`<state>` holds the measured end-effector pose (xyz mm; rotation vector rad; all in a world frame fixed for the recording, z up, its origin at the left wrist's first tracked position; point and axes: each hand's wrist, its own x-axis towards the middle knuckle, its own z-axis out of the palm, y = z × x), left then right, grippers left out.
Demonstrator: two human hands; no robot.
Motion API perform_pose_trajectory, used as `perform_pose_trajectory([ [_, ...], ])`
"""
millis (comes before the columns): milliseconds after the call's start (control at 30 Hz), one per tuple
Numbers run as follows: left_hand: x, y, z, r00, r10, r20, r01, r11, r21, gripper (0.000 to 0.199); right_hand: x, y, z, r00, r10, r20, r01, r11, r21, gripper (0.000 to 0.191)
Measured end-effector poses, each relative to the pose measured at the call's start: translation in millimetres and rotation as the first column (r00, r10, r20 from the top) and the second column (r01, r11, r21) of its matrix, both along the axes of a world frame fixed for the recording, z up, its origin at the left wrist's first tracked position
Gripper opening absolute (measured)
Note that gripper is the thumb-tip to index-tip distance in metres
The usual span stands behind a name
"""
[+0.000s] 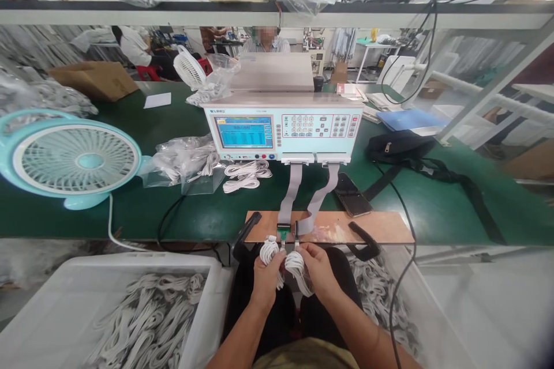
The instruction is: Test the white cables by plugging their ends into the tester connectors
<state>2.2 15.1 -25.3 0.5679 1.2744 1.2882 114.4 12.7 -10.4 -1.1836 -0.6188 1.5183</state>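
Observation:
My left hand is closed on a coiled white cable, its fingers at a plug just below a small green board. Beside it, my right hand pinches the end of the same or another coiled white cable, near the second connector; which cable it is cannot be told. Two grey ribbon cables run from these connectors up to a white tester with a lit blue screen. The connectors lie on a wooden board at the table's front edge.
White bins of cables stand left and right. On the green table are a blue fan, bagged cables, loose coils, a phone and a black bag. A person sits beyond the tester.

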Motion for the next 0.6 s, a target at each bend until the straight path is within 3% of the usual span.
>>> perform_pose_trajectory([
  [133,0,0,-2.7,1.0,0.006,0.006,-0.006,1.0,-0.01,0.024,0,0,-3.0,1.0,0.003,-0.011,-0.003,1.0,-0.007,0.026],
  [333,9,-2,3.6,0.987,0.08,0.137,-0.076,0.997,-0.032,0.022,0,0,1.6,1.0,-0.001,-0.02,0.001,1.0,-0.005,0.027],
  [600,5,-2,0.5,0.997,0.05,0.052,-0.05,0.999,0.006,0.032,-1,1,6.8,1.0,0.031,-0.001,-0.031,0.999,0.035,0.027],
])
